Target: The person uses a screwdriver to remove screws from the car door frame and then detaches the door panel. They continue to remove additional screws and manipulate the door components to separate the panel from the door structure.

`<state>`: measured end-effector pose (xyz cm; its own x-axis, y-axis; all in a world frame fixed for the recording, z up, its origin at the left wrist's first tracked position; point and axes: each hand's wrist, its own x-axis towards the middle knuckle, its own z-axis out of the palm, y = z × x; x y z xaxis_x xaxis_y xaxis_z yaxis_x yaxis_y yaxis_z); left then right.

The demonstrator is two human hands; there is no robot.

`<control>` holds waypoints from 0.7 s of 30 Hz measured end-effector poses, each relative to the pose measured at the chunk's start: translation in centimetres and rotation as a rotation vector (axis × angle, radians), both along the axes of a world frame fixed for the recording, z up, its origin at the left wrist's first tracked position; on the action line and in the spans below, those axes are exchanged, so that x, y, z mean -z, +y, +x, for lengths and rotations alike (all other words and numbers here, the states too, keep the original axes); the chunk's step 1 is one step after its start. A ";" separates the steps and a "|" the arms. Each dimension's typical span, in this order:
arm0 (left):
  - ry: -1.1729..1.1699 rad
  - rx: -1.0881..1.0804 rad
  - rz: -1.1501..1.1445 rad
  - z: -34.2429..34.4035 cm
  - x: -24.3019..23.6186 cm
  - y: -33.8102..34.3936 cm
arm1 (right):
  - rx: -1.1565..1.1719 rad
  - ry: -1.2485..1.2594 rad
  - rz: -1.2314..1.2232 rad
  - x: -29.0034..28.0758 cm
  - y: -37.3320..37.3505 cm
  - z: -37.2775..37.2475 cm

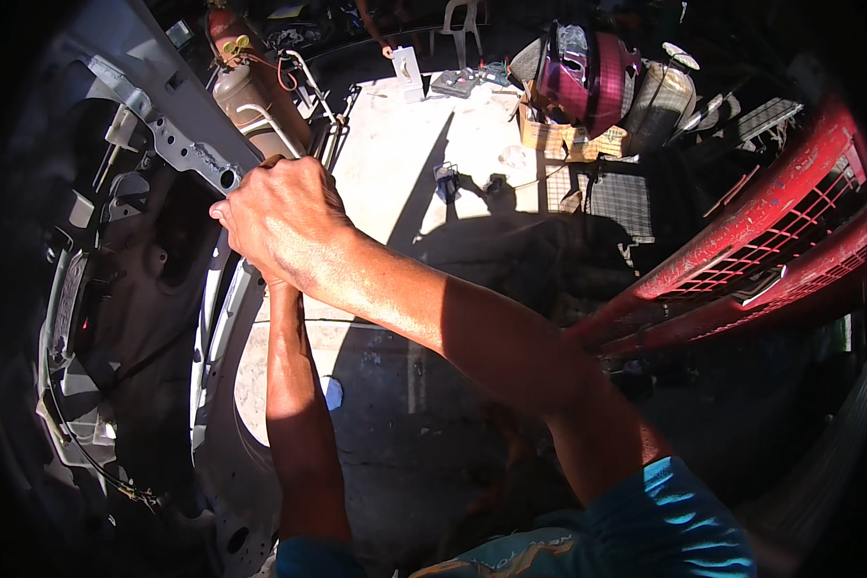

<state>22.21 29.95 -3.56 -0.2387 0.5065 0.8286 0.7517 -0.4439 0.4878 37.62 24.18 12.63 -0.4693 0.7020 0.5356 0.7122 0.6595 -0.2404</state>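
My right hand (284, 204) is closed, knuckles up, at the edge of a grey metal vehicle body panel (169, 135) with round holes. What its fingers hold is hidden. Just beneath it, my left hand (280, 280) shows only near the wrist, its fingers covered by the right one. My right forearm crosses over from the lower right; the left rises almost straight up. Below the hands, a pale curved body edge (214, 332) runs downward. A pale bent rod (270, 123) shows just beyond my right hand, and I cannot tell whether it touches.
Gas cylinders (241, 91) stand beyond the panel. A red mesh-fronted bumper (732, 246) sits at right. Farther off are a magenta rounded part (592, 77), a cardboard box (559, 135), a dark case (456, 83) and a white chair (462, 24). Another person's hand (387, 51) touches a white piece (407, 72).
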 end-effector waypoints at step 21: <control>0.028 0.089 -0.142 0.2 2.5 6.2 | 0.000 -0.342 -0.547 -4.6 2.4 0.9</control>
